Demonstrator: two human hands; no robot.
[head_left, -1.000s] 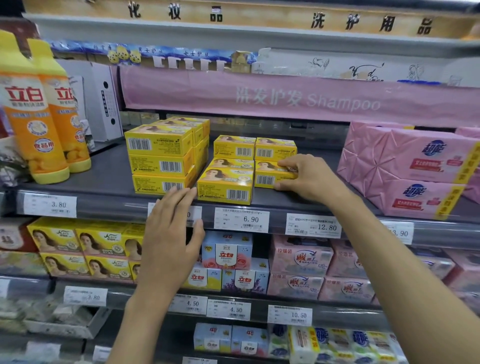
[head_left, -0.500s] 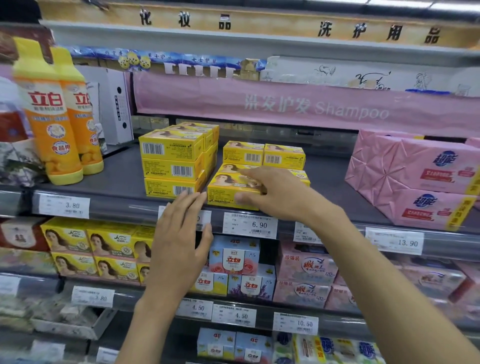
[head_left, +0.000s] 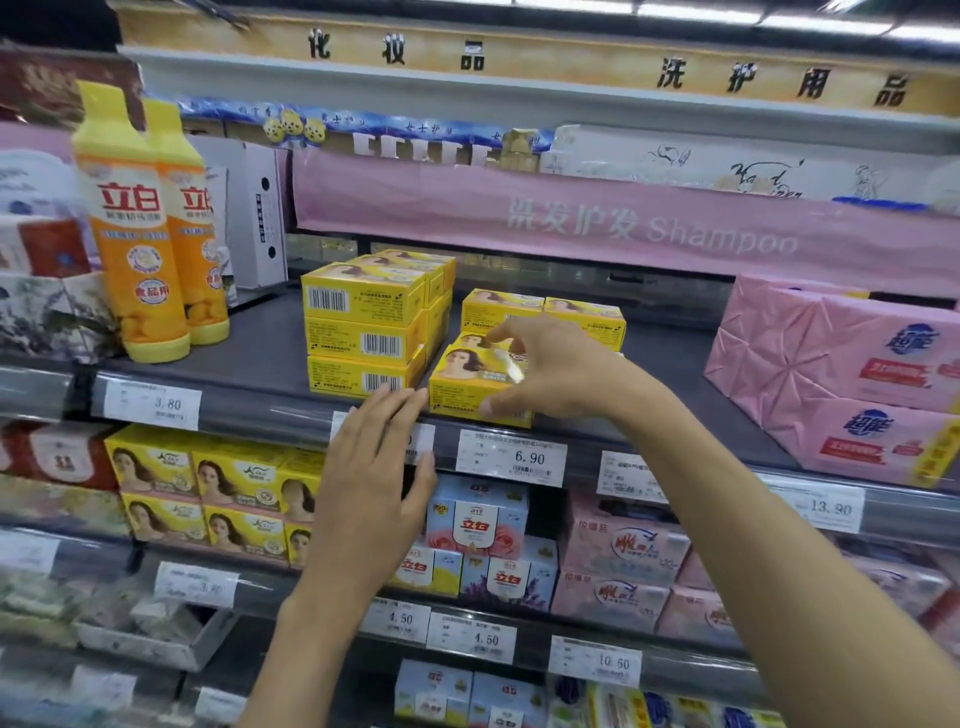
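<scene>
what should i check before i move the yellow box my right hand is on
1. Grip: right hand holds front yellow box, thumb on its front face, fingers over the top: ok
2. Spare: left hand open, holding nothing, in front of shelf edge: ok
3. Neighbour: three-high stack stands square: ok
4. Gap between box and stack: cannot tell
5. Behind: rear boxes partly hidden by the right hand: cannot tell

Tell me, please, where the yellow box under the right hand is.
Head view, centre: the yellow box sits at the front edge of the shelf, right of the three-high yellow stack, above the 6.90 price tag, gripped by the right hand.
</scene>
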